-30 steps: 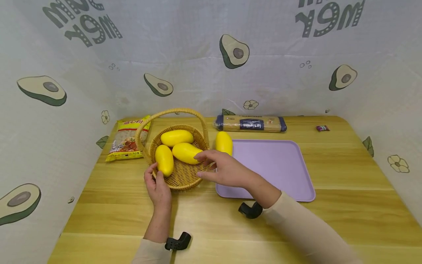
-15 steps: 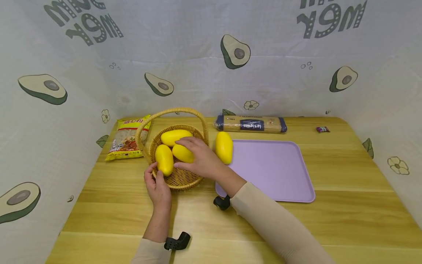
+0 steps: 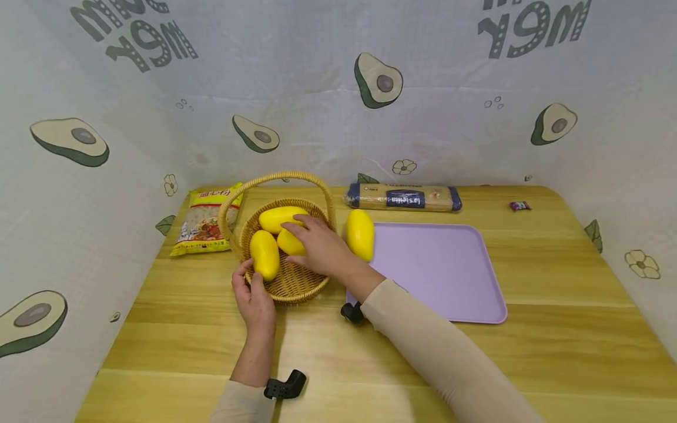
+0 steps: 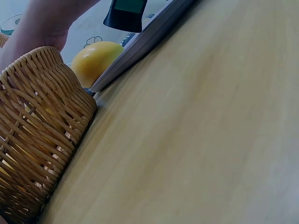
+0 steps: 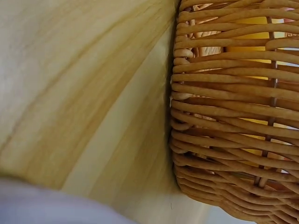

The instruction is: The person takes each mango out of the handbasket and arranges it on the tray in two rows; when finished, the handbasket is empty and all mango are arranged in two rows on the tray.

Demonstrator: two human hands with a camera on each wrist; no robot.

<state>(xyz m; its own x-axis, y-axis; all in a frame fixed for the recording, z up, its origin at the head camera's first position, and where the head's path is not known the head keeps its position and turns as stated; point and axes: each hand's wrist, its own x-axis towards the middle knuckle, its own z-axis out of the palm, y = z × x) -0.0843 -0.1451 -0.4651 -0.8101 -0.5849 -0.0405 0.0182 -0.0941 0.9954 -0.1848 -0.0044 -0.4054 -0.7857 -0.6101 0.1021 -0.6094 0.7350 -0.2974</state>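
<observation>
A wicker basket (image 3: 293, 291) with a hoop handle holds three yellow mangoes: one at the back (image 3: 280, 219), one at the left (image 3: 265, 255) and one at the right (image 3: 290, 242). My left hand (image 3: 255, 305) grips the basket's near-left rim, thumb and fingertips close to the left mango. My right hand (image 3: 322, 249) reaches over the right rim and grips the right mango, partly covering it. The wrist views show mainly the basket's woven side (image 4: 42, 126). Another mango (image 3: 360, 235) lies at the left edge of a lilac tray (image 3: 433, 270).
Behind the tray lies a pack of spaghetti (image 3: 404, 197). A yellow food bag (image 3: 206, 223) is left of the basket, partly behind its handle. A small purple wrapped sweet (image 3: 520, 205) sits at the back right of the wooden table (image 3: 338, 376). Printed cloth surrounds the table.
My right hand has moved left from the basket's right rim into the basket and closed round the right mango. The left hand has stayed at the rim.
</observation>
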